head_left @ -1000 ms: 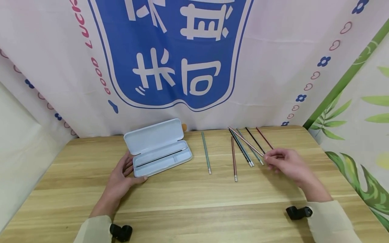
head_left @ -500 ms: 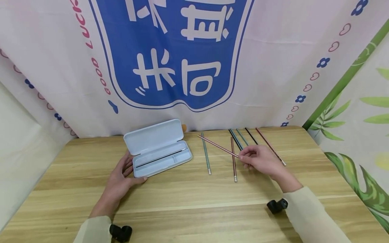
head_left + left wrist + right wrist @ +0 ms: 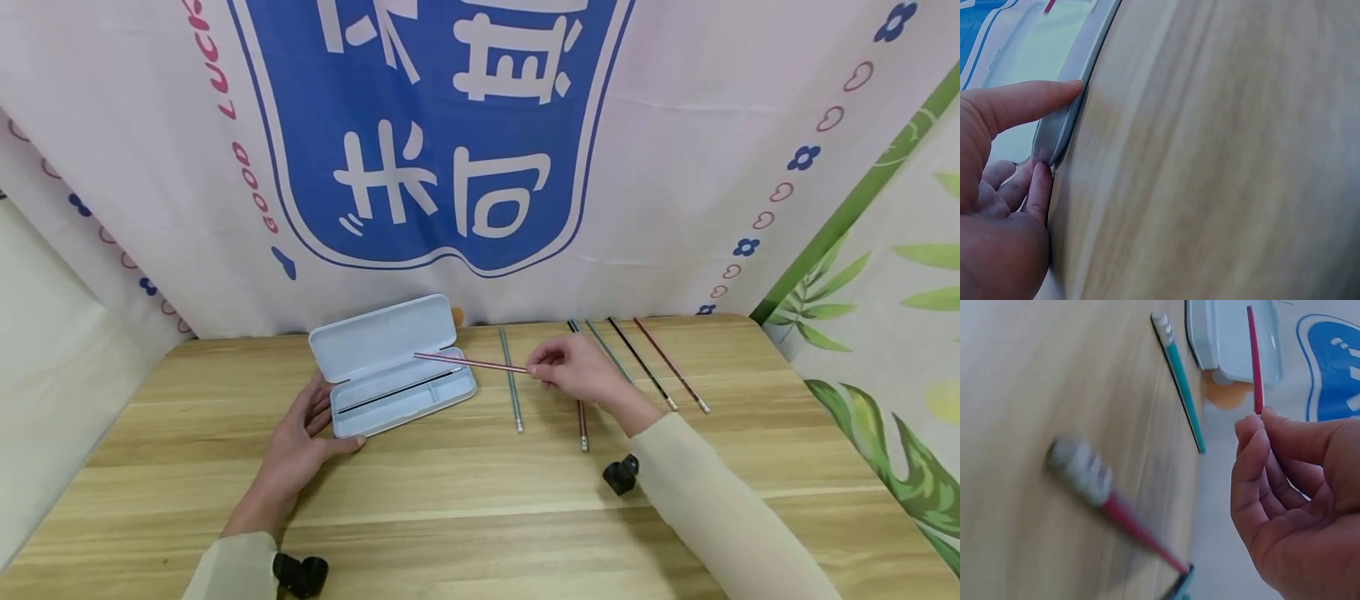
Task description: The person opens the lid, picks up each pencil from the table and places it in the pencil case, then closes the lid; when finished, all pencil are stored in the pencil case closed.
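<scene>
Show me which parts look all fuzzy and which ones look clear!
Right wrist view: the nearest red pencil is very blurry, especially its eraser end, while the green pencil is sharper; left wrist view: the table looks smeared, the left hand clearer; head view: the pencil case looks fairly crisp.

Printed cloth (image 3: pixel 675 192) behind wooden tabletop (image 3: pixel 450 517)

It hangs along the back edge with a blue patch (image 3: pixel 444 108), pink lettering (image 3: pixel 227 110) and blue flowers (image 3: pixel 804 158). Beyond the right edge is a leaf-print sheet (image 3: pixel 900 350). An orange spot (image 3: pixel 457 317) by the back edge is hard to identify.
</scene>
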{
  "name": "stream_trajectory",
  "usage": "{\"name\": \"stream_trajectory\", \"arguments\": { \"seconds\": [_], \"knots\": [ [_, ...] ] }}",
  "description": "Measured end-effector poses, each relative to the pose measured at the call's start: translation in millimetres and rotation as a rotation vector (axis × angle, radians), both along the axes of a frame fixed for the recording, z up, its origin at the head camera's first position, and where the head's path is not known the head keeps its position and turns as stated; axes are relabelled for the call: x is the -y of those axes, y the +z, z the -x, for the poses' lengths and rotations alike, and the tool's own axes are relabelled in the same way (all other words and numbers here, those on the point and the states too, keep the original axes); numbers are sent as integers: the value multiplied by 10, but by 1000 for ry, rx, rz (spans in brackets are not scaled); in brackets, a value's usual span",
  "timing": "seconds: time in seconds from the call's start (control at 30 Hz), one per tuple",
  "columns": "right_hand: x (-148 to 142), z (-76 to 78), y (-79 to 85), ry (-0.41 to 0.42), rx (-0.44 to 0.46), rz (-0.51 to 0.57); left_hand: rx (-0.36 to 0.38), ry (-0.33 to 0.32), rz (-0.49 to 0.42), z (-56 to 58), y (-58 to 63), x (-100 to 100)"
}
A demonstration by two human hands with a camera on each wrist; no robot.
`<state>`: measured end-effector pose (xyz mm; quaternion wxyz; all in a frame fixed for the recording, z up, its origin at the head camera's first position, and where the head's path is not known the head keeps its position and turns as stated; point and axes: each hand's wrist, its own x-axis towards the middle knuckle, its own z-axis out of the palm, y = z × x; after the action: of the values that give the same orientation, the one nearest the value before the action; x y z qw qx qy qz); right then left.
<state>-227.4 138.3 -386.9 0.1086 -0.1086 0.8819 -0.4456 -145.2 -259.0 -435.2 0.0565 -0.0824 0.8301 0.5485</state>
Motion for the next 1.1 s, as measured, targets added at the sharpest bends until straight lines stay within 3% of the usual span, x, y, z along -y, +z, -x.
{"name": "stream_trajectory", "arguments": {
  "seconds": [0.3,0.47,0.67,1.1],
  "knots": [
    [438,205,31,29,-52,-38,-5,-2,-18,5,-5,6],
    [633,278,-34,58,-80,-55,-16,-2,-16,-3,-4,13],
    [768,331,-84,93,-103,-62,-23,-4,-25,2,-25,19],
    [979,430,-121,80,-167,-106,-11,4,-34,-18,-4,17]
  ]
}}
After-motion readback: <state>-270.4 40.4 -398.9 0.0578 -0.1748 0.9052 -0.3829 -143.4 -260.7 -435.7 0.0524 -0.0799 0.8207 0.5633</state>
